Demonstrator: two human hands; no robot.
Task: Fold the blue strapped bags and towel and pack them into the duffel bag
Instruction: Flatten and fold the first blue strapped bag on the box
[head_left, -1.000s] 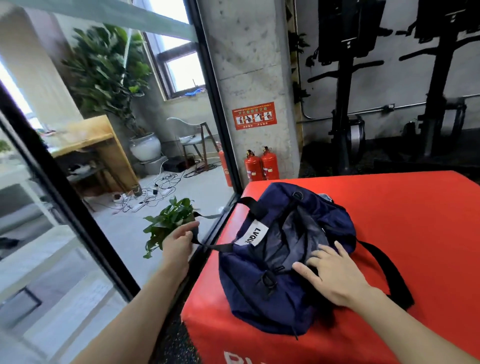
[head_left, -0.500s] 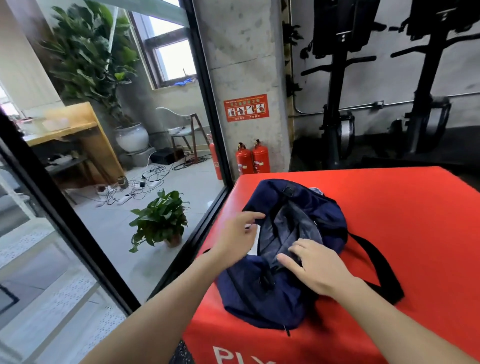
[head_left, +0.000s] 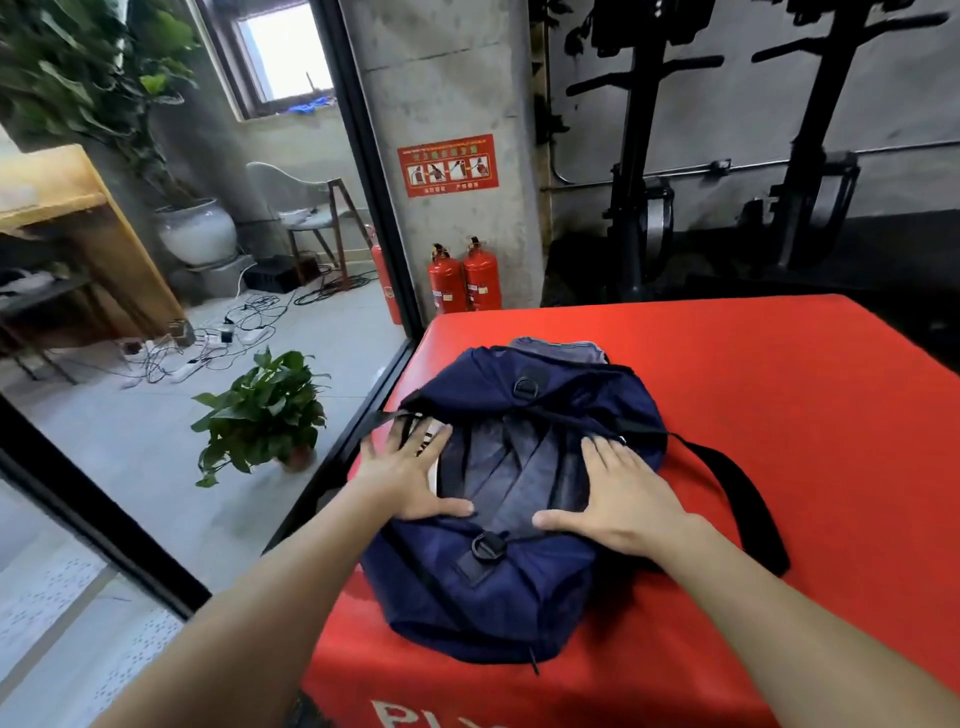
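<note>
— while both hands lie on it, where does the duffel bag (head_left: 498, 587) sit?
— on the near left part of the red padded surface (head_left: 779, 395), close to its left edge, mouth facing up and gaping wide.
— what's the grip of the left hand (head_left: 402, 480)?
— no grip at all: fingers straight and spread, palm flat on the bag's left rim, partly covering a white label (head_left: 434, 441). thumb points inward along the opening.
— and the right hand (head_left: 621, 499)?
— same, mirrored. fingers straight, palm pressing the right rim, thumb stretched toward the other thumb. neither hand holds anything.
— what's inside?
— dark blue-grey folded fabric (head_left: 519, 473) between the hands; i can't tell which item it is.
— straps?
— a black strap (head_left: 737, 493) loops out on the surface to the right of the bag. a black ring buckle (head_left: 488, 545) sits on the near end, just below the thumbs.
— around it?
— a potted plant (head_left: 260, 410) on the floor left of the surface, two red fire extinguishers (head_left: 465, 280) by a concrete pillar beyond.
</note>
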